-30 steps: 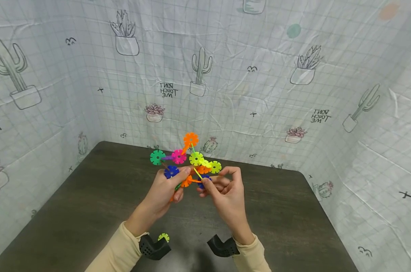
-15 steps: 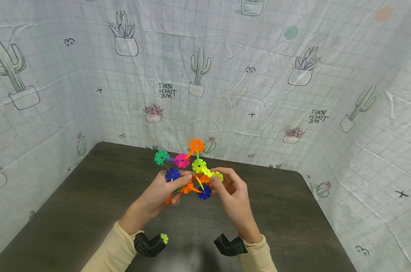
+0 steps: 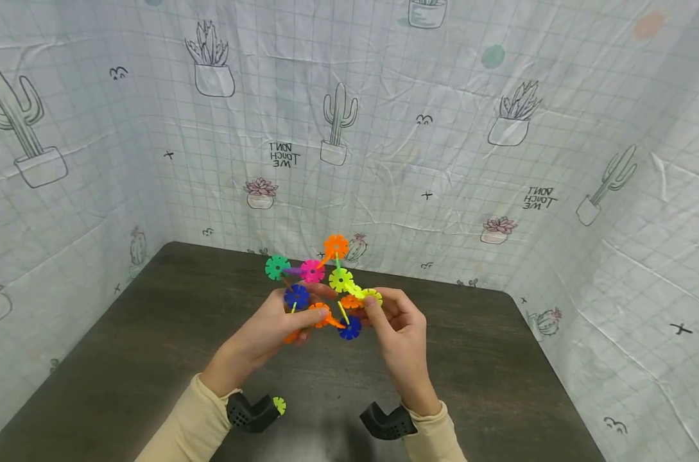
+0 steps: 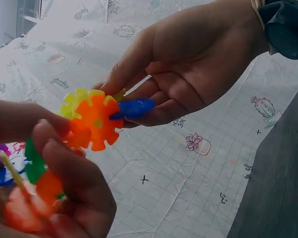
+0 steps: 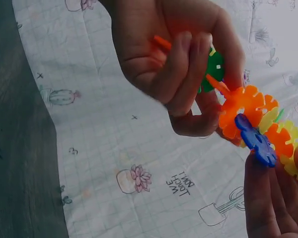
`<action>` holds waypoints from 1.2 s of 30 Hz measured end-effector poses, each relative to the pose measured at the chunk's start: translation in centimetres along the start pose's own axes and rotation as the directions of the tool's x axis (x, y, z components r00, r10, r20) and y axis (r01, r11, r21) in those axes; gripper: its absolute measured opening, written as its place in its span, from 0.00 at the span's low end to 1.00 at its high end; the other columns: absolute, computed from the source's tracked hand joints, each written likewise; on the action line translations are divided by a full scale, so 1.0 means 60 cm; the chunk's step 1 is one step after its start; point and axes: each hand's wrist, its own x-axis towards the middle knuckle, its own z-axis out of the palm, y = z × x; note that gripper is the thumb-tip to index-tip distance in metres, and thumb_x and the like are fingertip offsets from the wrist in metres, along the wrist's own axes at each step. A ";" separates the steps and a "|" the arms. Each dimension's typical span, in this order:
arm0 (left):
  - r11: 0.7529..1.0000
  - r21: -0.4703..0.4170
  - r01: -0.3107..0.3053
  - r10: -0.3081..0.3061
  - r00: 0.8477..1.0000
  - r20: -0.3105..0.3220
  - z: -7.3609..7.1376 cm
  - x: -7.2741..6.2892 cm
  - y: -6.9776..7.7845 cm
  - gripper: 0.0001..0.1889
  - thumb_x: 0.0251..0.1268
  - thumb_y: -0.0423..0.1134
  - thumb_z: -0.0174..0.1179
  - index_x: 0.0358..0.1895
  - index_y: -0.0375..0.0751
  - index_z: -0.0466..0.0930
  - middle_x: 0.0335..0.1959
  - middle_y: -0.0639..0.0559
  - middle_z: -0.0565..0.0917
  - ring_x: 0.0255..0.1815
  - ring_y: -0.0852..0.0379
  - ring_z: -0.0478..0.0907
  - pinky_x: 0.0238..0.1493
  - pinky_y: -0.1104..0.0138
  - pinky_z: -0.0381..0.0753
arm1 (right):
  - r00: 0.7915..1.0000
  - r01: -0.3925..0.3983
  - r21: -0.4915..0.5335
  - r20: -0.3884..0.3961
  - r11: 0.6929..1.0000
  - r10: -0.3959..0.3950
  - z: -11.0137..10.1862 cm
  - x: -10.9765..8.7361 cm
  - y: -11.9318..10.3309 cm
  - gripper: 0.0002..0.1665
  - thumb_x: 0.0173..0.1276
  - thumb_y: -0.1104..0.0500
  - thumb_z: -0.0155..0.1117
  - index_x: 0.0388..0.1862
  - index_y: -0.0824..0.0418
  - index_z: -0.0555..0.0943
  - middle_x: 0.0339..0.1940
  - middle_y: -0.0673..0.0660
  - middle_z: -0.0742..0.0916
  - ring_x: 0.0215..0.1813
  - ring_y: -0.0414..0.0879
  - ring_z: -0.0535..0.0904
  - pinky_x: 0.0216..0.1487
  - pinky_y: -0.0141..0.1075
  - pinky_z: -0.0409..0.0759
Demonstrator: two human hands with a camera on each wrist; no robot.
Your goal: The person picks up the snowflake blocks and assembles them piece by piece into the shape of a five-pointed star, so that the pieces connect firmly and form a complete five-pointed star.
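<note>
Several slotted flower-shaped plastic discs are joined into a loop held above the table. My left hand (image 3: 262, 330) grips its near left part, thumb on an orange disc (image 3: 318, 314) beside a blue disc (image 3: 297, 296). With thumb and fingers my right hand (image 3: 402, 330) pinches a yellow disc (image 3: 375, 296) at the right end. Between the hands a second blue disc (image 3: 350, 328) hangs lowest; in the right wrist view this blue disc (image 5: 258, 143) touches a right fingertip. Green (image 3: 277, 267), pink (image 3: 312, 271) and orange (image 3: 336, 246) discs form the far side. Fingers hide some pieces.
A loose yellow disc (image 3: 279, 405) lies on the dark table (image 3: 470, 385), partly covered by the left wrist's black mount (image 3: 251, 414). A cactus-print cloth (image 3: 384, 160) hangs behind the table and along its sides.
My right hand has left the lower blue disc and a thin edge-on yellow piece and now pinches the right-end yellow disc. The left thumb has shifted down onto the orange disc.
</note>
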 end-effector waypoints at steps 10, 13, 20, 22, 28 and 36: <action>0.989 0.145 -0.001 0.013 0.997 -0.079 -0.006 -0.002 0.005 0.26 0.64 0.38 0.71 0.64 0.45 0.75 0.45 0.48 0.82 0.29 0.50 0.79 0.39 0.60 0.81 | 0.997 -0.032 0.051 -0.073 0.998 0.035 0.003 -0.001 0.001 0.12 0.76 0.62 0.62 0.53 0.68 0.80 0.45 0.57 0.90 0.43 0.48 0.90 0.47 0.39 0.88; 0.983 0.184 -0.019 0.031 0.997 -0.066 -0.008 -0.003 0.007 0.27 0.64 0.38 0.70 0.66 0.45 0.74 0.51 0.44 0.82 0.32 0.50 0.81 0.39 0.61 0.83 | 0.996 -0.029 0.055 -0.079 0.998 0.034 0.005 -0.002 0.002 0.12 0.76 0.63 0.62 0.53 0.68 0.80 0.46 0.57 0.90 0.44 0.48 0.90 0.47 0.39 0.88; 0.953 0.304 -0.005 0.044 0.992 -0.121 -0.010 -0.005 0.009 0.31 0.65 0.45 0.71 0.70 0.48 0.70 0.57 0.46 0.82 0.49 0.51 0.82 0.46 0.62 0.85 | 0.993 -0.020 0.068 -0.117 0.998 0.028 0.010 -0.005 0.005 0.13 0.75 0.63 0.63 0.53 0.69 0.80 0.45 0.56 0.90 0.44 0.46 0.89 0.47 0.38 0.88; 0.935 0.354 0.010 0.059 0.981 -0.185 -0.009 -0.006 0.009 0.34 0.62 0.47 0.72 0.70 0.48 0.69 0.56 0.45 0.81 0.53 0.49 0.80 0.46 0.62 0.84 | 0.989 -0.017 0.071 -0.143 0.997 0.027 0.013 -0.007 0.006 0.13 0.75 0.63 0.63 0.53 0.69 0.80 0.44 0.55 0.90 0.43 0.44 0.89 0.46 0.36 0.88; 0.958 0.286 -0.003 0.114 0.920 -0.374 -0.001 -0.001 0.006 0.33 0.54 0.42 0.78 0.61 0.42 0.72 0.49 0.42 0.85 0.49 0.49 0.82 0.41 0.63 0.84 | 0.981 0.023 0.151 -0.195 0.988 0.007 0.026 -0.012 0.014 0.11 0.75 0.65 0.62 0.52 0.69 0.78 0.44 0.53 0.89 0.44 0.42 0.88 0.47 0.35 0.88; 0.979 -0.010 -0.201 0.173 0.864 -0.473 0.011 0.007 0.001 0.26 0.53 0.27 0.76 0.54 0.36 0.74 0.41 0.48 0.88 0.40 0.53 0.87 0.45 0.64 0.88 | 0.981 0.039 0.388 -0.190 0.921 0.039 0.053 -0.014 0.023 0.11 0.77 0.65 0.58 0.55 0.63 0.75 0.49 0.55 0.87 0.52 0.47 0.88 0.55 0.41 0.85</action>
